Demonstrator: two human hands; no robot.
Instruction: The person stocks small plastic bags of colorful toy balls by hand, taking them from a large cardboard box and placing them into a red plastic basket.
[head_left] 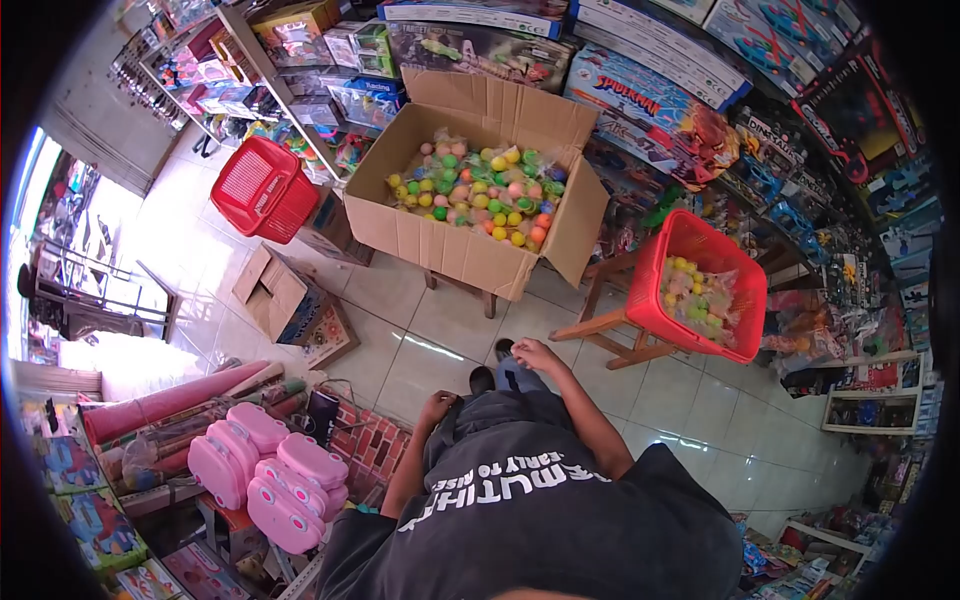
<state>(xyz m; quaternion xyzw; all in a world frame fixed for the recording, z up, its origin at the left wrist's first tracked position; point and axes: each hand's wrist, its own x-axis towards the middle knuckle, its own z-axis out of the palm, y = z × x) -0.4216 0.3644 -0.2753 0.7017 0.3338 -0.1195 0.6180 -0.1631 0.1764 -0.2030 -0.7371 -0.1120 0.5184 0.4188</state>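
My left hand (437,406) is low at my waist, beside my dark clothing, with its fingers curled in and nothing visible in them. In front of my right thigh, my right hand (534,354) is raised with bent fingers, and I see no object in it. Ahead of both hands stands a large open cardboard box (430,238) full of small bagged plastic balls (480,195) in yellow, green, orange and pink. To my right, a red plastic basket (650,300) on a wooden stool (610,335) holds more bagged balls (700,300). Neither hand touches the box or the basket.
At the left stand another red basket (262,190) and a smaller cardboard box (280,292). Pink cases (290,490) and a pink roll (170,402) lie near my left side. Shelves of boxed toys (650,110) line the back and right. Tiled floor (400,355) lies between.
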